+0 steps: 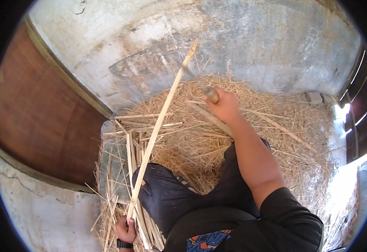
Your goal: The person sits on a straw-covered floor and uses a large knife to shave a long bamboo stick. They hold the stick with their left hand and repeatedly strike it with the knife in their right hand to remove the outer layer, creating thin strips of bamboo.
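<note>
A long pale bamboo strip slants up and away across my left knee toward the wall. My left hand is closed around its near end, at the lower left. My right hand grips the rounded wooden handle of a knife above the middle of the floor. The knife's blade is thin and smeared by motion; it reaches up and left to the strip near its far end. Whether the blade touches the strip or passes behind it, I cannot tell.
Straw-like shavings cover the floor around my legs. Several split strips lie by my left leg. A thicker stick lies beyond my knees. A stained wall rises ahead, a brown door panel stands left, and dark slats are at right.
</note>
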`<act>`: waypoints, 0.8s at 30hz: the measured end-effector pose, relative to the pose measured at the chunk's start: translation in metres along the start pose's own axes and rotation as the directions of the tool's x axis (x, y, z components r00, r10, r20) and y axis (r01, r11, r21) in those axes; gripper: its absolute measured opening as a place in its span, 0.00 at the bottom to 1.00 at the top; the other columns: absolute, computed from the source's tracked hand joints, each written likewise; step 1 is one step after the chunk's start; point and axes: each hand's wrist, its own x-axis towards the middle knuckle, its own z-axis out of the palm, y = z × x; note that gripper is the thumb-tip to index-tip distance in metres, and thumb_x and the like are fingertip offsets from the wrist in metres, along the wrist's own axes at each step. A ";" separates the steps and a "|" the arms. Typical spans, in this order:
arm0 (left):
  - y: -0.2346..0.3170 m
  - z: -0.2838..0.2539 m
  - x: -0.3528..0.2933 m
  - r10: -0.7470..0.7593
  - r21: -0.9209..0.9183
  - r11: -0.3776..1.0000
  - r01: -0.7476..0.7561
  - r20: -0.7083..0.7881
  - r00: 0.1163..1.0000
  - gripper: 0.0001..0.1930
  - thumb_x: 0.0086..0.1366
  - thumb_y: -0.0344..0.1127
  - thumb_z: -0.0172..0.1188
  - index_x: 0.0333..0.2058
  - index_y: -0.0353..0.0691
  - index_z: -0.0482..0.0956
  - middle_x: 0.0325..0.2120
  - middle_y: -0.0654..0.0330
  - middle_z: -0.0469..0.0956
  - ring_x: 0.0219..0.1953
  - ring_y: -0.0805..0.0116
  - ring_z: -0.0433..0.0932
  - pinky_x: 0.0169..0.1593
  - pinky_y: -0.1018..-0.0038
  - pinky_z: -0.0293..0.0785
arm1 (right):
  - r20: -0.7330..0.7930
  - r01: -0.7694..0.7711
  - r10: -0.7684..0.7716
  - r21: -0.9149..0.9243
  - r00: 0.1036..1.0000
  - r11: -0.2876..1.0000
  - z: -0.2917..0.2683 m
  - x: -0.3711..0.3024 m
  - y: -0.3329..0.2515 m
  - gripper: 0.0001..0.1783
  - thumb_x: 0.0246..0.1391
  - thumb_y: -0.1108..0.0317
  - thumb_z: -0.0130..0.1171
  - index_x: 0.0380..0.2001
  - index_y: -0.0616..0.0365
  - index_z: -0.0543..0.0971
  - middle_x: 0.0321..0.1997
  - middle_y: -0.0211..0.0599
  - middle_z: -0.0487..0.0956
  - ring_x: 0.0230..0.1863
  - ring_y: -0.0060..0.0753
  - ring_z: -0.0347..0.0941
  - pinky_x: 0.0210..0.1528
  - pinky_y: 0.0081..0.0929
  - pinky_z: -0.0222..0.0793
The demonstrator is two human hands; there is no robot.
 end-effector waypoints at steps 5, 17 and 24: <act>-0.004 0.003 0.006 0.029 0.105 0.994 -0.016 -0.119 0.992 0.20 0.68 0.48 0.59 0.28 0.34 0.76 0.13 0.57 0.71 0.16 0.67 0.70 0.22 0.69 0.64 | 0.124 0.505 -0.491 -0.130 0.862 0.853 0.021 0.002 0.021 0.11 0.55 0.62 0.65 0.40 0.53 0.82 0.20 0.34 0.77 0.22 0.32 0.75 0.26 0.34 0.72; 0.000 -0.013 -0.003 0.084 0.274 0.961 -0.041 -0.145 0.986 0.17 0.65 0.43 0.61 0.25 0.35 0.74 0.12 0.57 0.68 0.15 0.65 0.67 0.22 0.67 0.60 | 0.035 0.109 -0.107 -0.051 0.994 0.993 0.009 0.004 0.013 0.14 0.54 0.59 0.68 0.41 0.53 0.82 0.21 0.37 0.77 0.22 0.35 0.75 0.25 0.36 0.71; -0.004 -0.012 -0.002 0.109 0.279 0.959 -0.040 -0.233 0.966 0.17 0.65 0.44 0.62 0.25 0.35 0.74 0.13 0.57 0.67 0.15 0.62 0.66 0.22 0.65 0.59 | 0.094 0.281 -0.267 -0.219 0.959 0.934 0.013 0.012 0.018 0.12 0.54 0.60 0.69 0.34 0.54 0.79 0.22 0.34 0.78 0.22 0.34 0.75 0.25 0.34 0.71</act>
